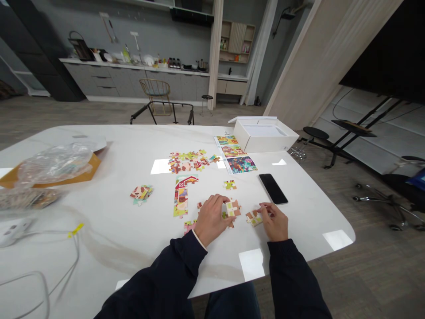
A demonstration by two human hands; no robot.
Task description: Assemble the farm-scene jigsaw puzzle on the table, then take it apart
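Note:
My left hand (pixel 212 218) pinches a puzzle piece (pixel 233 208) with a tan and pale yellow face, held over other pieces on the white table (pixel 133 248). To its right, my right hand (pixel 275 221) has its thumb and fingers closed on the edge of another tan and yellow piece (pixel 254 217). A partly joined puzzle section with a red barn (pixel 181 195) lies left of my left hand. A single green piece (pixel 229 184) sits beyond that hand. Loose pieces (pixel 189 161) are spread farther back, and a small pile (pixel 141 194) rests to the left.
A black phone (pixel 272 188) lies beyond my right hand. Picture cards (pixel 241 164) and a white box (pixel 265 135) are at the back right. Plastic wrapping (pixel 56 164), a power strip (pixel 13 231) and a cable (pixel 78 252) occupy the left side.

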